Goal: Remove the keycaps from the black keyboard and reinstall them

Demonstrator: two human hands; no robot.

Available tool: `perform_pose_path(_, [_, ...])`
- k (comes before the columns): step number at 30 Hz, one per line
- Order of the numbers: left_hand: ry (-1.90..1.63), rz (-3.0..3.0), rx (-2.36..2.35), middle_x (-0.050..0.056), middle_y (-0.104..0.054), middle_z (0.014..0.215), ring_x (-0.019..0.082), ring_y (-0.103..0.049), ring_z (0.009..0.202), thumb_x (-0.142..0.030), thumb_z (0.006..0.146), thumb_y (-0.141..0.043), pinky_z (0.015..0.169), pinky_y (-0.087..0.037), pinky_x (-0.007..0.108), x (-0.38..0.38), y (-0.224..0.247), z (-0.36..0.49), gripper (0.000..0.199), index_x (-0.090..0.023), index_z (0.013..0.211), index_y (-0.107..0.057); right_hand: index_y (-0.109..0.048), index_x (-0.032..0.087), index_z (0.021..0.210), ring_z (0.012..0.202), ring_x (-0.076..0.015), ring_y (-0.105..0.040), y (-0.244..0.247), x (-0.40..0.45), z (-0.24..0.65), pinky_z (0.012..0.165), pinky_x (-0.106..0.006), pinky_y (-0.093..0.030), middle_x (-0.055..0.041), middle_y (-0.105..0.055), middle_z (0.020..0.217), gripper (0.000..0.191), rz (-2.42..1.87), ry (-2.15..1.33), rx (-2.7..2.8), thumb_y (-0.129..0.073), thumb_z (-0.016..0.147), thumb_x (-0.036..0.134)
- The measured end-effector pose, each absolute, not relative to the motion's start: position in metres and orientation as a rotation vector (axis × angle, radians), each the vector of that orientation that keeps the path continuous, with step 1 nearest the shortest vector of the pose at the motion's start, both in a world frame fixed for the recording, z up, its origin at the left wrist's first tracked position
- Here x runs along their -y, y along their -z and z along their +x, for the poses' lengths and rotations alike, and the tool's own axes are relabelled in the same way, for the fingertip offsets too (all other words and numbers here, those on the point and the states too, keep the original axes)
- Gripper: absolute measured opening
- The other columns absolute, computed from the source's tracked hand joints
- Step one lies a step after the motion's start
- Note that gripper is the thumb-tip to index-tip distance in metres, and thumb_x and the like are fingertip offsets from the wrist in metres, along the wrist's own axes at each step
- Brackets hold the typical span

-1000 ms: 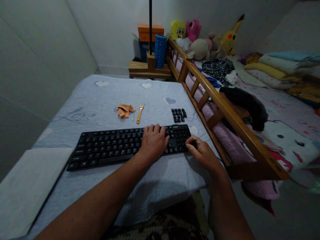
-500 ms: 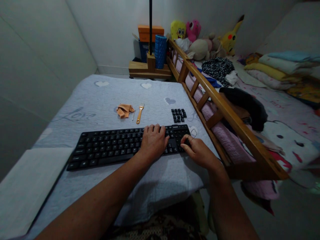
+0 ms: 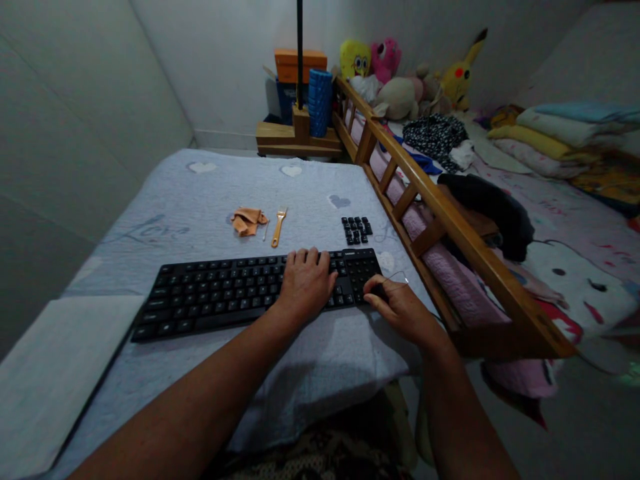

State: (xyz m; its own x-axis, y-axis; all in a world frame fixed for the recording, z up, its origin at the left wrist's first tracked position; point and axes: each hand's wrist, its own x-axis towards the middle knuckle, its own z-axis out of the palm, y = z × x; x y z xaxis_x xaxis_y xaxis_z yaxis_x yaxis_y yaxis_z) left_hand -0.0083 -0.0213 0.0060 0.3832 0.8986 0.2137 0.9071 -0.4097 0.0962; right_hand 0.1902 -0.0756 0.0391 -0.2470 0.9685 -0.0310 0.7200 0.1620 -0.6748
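A black keyboard (image 3: 220, 290) lies across the cloth-covered table. My left hand (image 3: 306, 283) rests on its right half, fingers spread. At the number pad's right edge, my right hand (image 3: 397, 303) has thumb and forefinger pinched together on a thin wire tool (image 3: 400, 276), partly hidden by the fingers. The number pad (image 3: 361, 270) looks bare of keycaps. Several loose black keycaps (image 3: 357, 230) sit in rows behind it. Further left are an orange-handled brush (image 3: 277, 230), a cotton swab (image 3: 265, 230) and a crumpled orange cloth (image 3: 246, 221).
A white board or sheet (image 3: 65, 367) lies at the front left. A wooden bed rail (image 3: 435, 193) runs along the table's right side, with clothes and plush toys beyond. Behind the table stand a blue foam roller (image 3: 320, 103) and an orange box (image 3: 300, 65).
My right hand has shifted slightly right, and the wire tool in it has swung to point more to the right. My left hand has stayed on the keyboard.
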Motion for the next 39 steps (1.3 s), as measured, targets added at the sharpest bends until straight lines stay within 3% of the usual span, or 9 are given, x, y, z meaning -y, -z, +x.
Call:
perform_pose_path(16, [0.349, -2.585, 1.697, 0.015, -0.063, 0.113, 0.032, -0.053, 0.106, -0.039, 0.094, -0.053, 0.093, -0.037, 0.046, 0.021, -0.008, -0.008, 0.032, -0.015, 0.114, -0.060, -0.063, 0.020, 0.085, 0.057, -0.0148, -0.059, -0.033, 0.074, 0.180, 0.061, -0.026, -0.041, 0.0004, -0.063, 0.063, 0.009, -1.719, -0.726, 1.877, -0.060, 0.085, 0.029])
perform_pose_path(25, [0.375, -2.598, 1.704, 0.015, -0.062, 0.113, 0.033, -0.052, 0.108, -0.040, 0.094, -0.053, 0.094, -0.036, 0.046, 0.021, -0.006, -0.008, 0.033, -0.015, 0.115, -0.059, -0.058, 0.019, 0.091, 0.050, -0.0109, -0.053, -0.026, 0.062, 0.209, 0.048, -0.022, -0.039, 0.0029, -0.059, 0.064, 0.020, -1.573, -1.294, 1.664, -0.059, 0.084, 0.037])
perform_pose_path(29, [0.385, -2.593, 1.707, 0.014, -0.062, 0.113, 0.032, -0.052, 0.107, -0.040, 0.094, -0.052, 0.095, -0.036, 0.046, 0.021, -0.004, -0.008, 0.032, -0.017, 0.115, -0.059, -0.059, 0.018, 0.093, 0.055, -0.0111, -0.054, -0.029, 0.056, 0.214, 0.051, -0.022, -0.039, 0.0026, -0.058, 0.066, 0.017, -1.526, -1.341, 1.723, -0.056, 0.086, 0.034])
perform_pose_path(39, [0.399, -2.606, 1.707, 0.015, -0.062, 0.112, 0.033, -0.052, 0.107, -0.039, 0.094, -0.052, 0.094, -0.036, 0.047, 0.021, -0.005, -0.008, 0.031, -0.017, 0.114, -0.059, -0.066, 0.021, 0.093, 0.076, -0.0159, -0.063, -0.037, 0.072, 0.195, 0.074, -0.028, -0.045, -0.0013, -0.069, 0.083, 0.010, -1.545, -0.818, 2.088, -0.058, 0.088, 0.024])
